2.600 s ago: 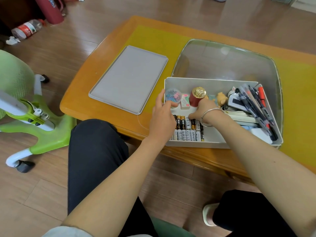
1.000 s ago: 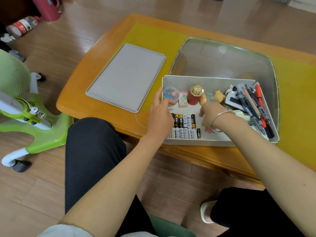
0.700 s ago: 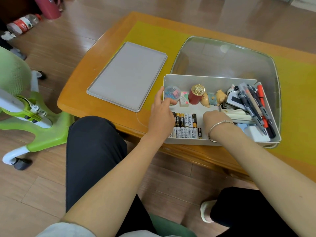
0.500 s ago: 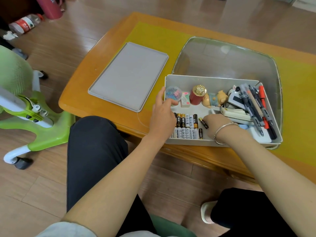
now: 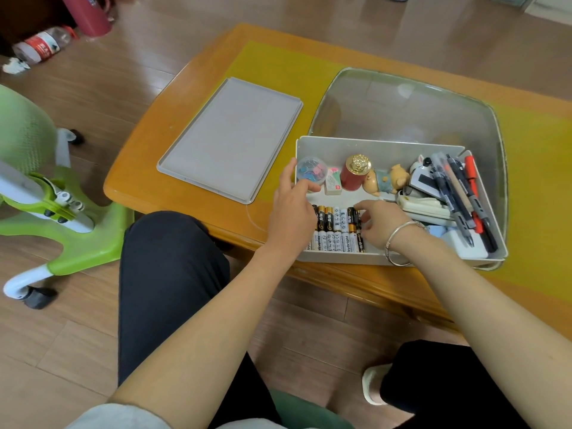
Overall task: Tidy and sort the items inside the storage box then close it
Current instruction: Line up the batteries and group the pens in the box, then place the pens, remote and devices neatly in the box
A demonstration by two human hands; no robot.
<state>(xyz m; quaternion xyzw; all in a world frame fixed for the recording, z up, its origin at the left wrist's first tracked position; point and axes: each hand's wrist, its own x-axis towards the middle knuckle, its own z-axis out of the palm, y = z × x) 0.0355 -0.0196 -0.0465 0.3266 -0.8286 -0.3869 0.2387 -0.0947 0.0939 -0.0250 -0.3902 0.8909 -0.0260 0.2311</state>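
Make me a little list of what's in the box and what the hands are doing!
box: white storage box, open, on the wooden table
lid: grey lid lying flat on the table, left of the box
front left: batteries lined up side by side
back row: tub of paper clips, eraser, red jar with gold cap, bear figurine
right side: pens over a stapler
left hand: at the box's left edge, thumb by the clips tub
right hand: fingertips on the rightmost batteries
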